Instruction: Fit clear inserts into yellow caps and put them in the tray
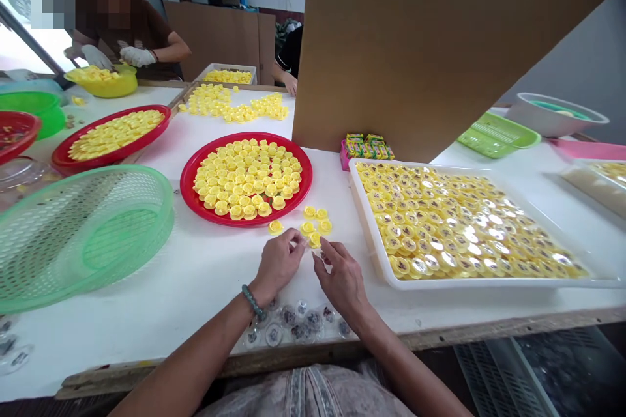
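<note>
My left hand, a green bead bracelet at its wrist, is closed in a pinch; a small clear edge shows at its fingertips, too small to name. Facing it, my right hand has thumb and fingers curled toward each other around something I cannot make out. Just beyond the fingertips lies a small yellow cup-shaped piece, with several more like it, and one stands apart by the red tray. Clear round covers with dark prints lie scattered between my forearms.
A white tray of covered yellow pieces stands right, a pink basket of small packets behind it. A green sieve basket is at left. A cardboard panel rises ahead. A gloved co-worker handles a yellow bowl.
</note>
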A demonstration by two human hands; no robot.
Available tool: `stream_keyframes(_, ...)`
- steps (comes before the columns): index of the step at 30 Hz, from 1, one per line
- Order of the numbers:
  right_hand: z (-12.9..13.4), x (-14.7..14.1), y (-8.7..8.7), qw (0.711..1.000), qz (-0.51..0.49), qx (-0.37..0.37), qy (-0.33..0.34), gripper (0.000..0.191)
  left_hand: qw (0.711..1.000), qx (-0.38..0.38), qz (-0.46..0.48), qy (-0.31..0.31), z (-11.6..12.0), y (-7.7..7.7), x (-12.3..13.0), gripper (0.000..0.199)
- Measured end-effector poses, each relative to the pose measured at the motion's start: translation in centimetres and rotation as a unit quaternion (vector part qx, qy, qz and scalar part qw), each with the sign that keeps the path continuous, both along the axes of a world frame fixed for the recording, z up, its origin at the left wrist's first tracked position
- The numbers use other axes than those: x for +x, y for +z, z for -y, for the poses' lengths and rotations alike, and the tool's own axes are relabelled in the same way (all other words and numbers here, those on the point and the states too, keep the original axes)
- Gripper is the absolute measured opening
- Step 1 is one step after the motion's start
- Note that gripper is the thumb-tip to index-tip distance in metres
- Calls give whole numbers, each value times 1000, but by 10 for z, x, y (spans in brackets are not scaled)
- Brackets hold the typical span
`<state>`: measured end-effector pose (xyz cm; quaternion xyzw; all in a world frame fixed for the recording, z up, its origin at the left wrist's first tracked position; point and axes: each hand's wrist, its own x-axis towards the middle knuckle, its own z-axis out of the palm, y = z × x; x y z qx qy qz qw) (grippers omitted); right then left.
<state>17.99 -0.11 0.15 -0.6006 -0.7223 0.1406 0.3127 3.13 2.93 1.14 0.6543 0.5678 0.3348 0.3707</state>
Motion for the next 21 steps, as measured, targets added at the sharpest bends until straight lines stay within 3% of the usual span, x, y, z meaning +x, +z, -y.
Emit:
stream_keyframes(3, 1, 1, 0, 1000, -27, -9, 0, 35, 959, 127, -254, -12, -11, 3, -10, 17)
stream_keyframes(7, 5, 1, 0, 995, -90, -42, 7, 25, 908, 131, -390, -77, -20, -2, -19, 12)
stream_keyframes(10, 7, 1, 1, 993, -109, -46, 29, 24, 903, 139, -394, -99, -19, -6, -25, 11)
stream_keyframes(14, 6, 1, 2, 988, -136, -33, 67, 26, 921, 150, -344, -101, -13, -8, -39, 15)
stream_keyframes(18, 6, 1, 3, 987, -144, -19, 73, 27, 944, 128, -302, 27, -10, -7, -52, 17)
stream_keyframes(21, 8, 3, 2, 989, -133, -21, 69, 24, 941, 89, -300, 127, -8, -6, -55, 19)
